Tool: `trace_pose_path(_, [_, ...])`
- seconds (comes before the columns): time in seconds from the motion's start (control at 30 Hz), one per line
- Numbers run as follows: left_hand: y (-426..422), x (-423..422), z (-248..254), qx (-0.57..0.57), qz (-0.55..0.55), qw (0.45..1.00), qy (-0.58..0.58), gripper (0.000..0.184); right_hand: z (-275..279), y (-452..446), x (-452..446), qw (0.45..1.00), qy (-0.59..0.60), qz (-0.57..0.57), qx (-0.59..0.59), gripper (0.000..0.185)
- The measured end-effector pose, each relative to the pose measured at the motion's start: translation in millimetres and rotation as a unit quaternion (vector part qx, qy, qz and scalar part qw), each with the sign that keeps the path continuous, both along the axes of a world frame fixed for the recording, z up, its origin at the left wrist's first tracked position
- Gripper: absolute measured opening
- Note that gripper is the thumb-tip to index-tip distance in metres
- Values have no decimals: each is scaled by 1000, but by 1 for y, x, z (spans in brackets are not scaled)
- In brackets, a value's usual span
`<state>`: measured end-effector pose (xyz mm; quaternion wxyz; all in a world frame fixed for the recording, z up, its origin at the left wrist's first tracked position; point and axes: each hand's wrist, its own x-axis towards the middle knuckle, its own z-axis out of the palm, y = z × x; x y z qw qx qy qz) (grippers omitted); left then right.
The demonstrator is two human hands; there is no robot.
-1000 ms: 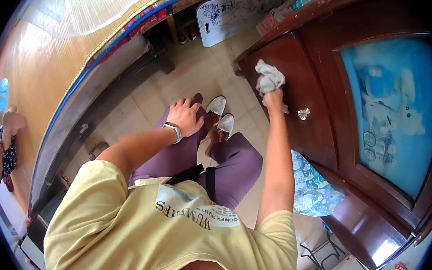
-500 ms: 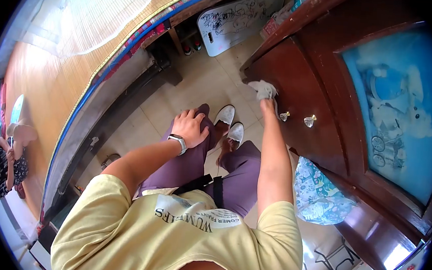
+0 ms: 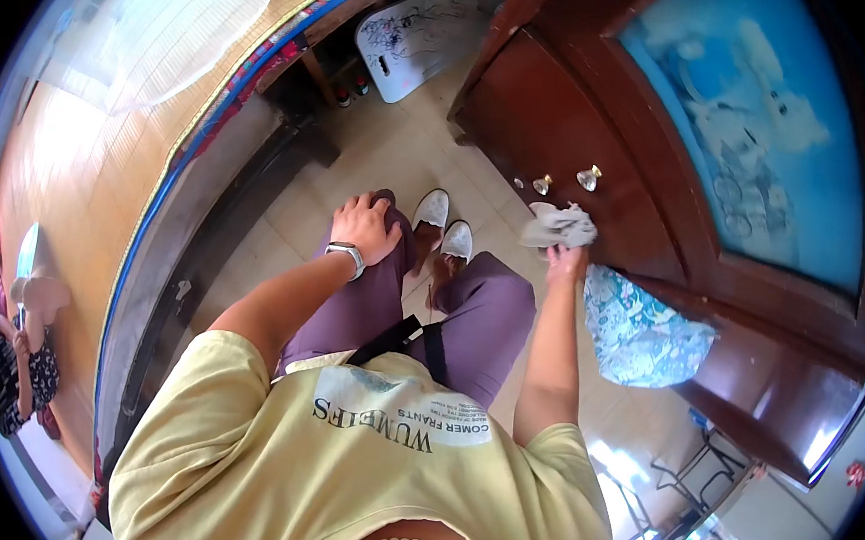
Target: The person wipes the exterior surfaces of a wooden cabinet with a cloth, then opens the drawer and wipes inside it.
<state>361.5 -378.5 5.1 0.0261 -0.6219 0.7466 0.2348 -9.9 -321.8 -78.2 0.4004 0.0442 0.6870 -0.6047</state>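
From where I stand, the R hand (image 3: 567, 260) of the seated person is closed around a grey-white cloth (image 3: 562, 226), w/ fingertips visible under its near edge; the rest of the fingers I cannot see well. The cloth is bunched, beyond the wrist, w/ one part hanging out to the left of the fingers. The R arm reaches forward from the short sleeve, almost straight, near the brown cabinet (image 3: 555, 98). Whether the cloth touches the wood, I cannot tell.

Just ahead of the R hand are the clear knobs (image 3: 587, 178); farther ahead and to its right is the blue picture panel (image 3: 762, 143). The blue floral fabric (image 3: 644, 330) hangs just to the right of the same wrist.

The L hand (image 3: 366, 228) lies palm down on the L knee, fingers slightly spread, holding nothing; its elbow is bent outward, approx. sideways. A watch (image 3: 348, 257) is on this wrist. The pale shoes (image 3: 458, 239) are to its right, on the floor.
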Motion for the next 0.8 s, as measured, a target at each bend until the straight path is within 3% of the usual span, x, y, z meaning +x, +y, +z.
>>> trace_pose_path(0.17, [5,-2,7,-9,2,1000,-5,47,66,50,-27,988,3,-86,-128,52])
trace_pose_path(0.23, [8,-3,7,-25,-4,1000,0,47,82,74,-27,960,-72,-100,-250,54])
trace_pose_path(0.4, [17,1,4,-19,4,1000,17,47,156,115,31,943,-126,-40,-306,56])
trace_pose_path(0.47, [19,4,-8,-16,11,999,39,45,169,131,51,917,-132,17,-376,54])
trace_pose_path(0.6, [33,19,-31,-20,32,992,121,40,183,155,79,893,-176,22,-413,57])
trace_pose_path(0.77, [68,25,-9,-22,20,983,183,33,190,172,95,861,-212,33,-462,54])
trace_pose_path(0.8, [77,18,9,45,69,973,214,33,195,172,98,856,-220,34,-467,53])
